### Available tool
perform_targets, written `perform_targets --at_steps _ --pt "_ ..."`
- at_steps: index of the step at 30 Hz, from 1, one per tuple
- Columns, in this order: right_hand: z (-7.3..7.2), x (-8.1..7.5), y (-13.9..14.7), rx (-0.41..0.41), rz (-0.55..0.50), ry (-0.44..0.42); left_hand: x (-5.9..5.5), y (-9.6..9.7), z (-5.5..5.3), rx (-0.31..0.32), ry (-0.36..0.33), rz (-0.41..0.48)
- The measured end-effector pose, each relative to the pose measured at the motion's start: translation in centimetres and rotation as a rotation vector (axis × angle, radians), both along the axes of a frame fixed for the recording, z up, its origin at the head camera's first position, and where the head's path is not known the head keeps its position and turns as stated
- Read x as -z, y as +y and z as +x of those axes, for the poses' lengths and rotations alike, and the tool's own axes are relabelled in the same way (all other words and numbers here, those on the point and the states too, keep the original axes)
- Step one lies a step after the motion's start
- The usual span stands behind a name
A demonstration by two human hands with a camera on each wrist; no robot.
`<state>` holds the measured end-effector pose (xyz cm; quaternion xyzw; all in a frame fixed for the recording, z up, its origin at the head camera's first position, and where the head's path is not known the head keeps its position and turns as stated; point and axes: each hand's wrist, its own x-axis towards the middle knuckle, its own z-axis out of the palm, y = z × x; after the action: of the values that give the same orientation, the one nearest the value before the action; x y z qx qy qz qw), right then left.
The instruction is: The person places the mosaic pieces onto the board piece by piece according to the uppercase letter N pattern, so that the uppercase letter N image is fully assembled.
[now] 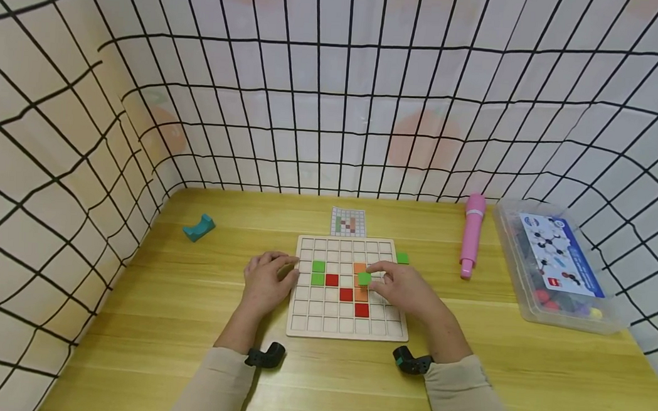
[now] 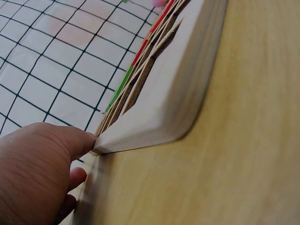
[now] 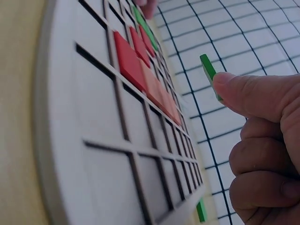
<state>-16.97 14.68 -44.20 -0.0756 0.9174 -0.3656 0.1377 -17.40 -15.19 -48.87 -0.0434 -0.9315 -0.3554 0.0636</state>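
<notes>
A wooden grid board (image 1: 305, 322) lies flat on the table. Green, red and orange square tiles sit in some of its cells, among them a red tile (image 1: 361, 310) and an orange tile (image 1: 360, 295). My right hand (image 1: 411, 290) pinches a green tile (image 1: 364, 279) between thumb and fingers. In the right wrist view this green tile (image 3: 210, 75) is held up above the board. My left hand (image 1: 266, 283) rests at the board's left edge, and in the left wrist view its thumb (image 2: 77, 140) touches the rim.
Behind the board lies a printed pattern card (image 1: 348, 222). Another green tile (image 1: 403, 258) lies by the board's right edge. A teal curved piece (image 1: 199, 228) is at the left, a pink microphone-shaped object (image 1: 472, 236) and a clear plastic box (image 1: 532, 306) at the right. Black grid netting (image 1: 312, 104) surrounds the table.
</notes>
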Motion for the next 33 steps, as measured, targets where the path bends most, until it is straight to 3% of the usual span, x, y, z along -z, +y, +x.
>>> perform_targets --at_steps 16,25,33 --pt "0.7 0.7 -4.8 -0.091 -0.033 -0.015 0.1 -0.1 -0.2 -0.002 -0.010 -0.010" --pt "1.1 1.2 -7.1 -0.161 0.074 0.064 0.1 -0.2 -0.1 0.006 -0.012 -0.004" --pt "1.0 1.5 -8.7 -0.178 0.137 0.120 0.3 -0.3 -0.3 0.012 -0.005 -0.011"
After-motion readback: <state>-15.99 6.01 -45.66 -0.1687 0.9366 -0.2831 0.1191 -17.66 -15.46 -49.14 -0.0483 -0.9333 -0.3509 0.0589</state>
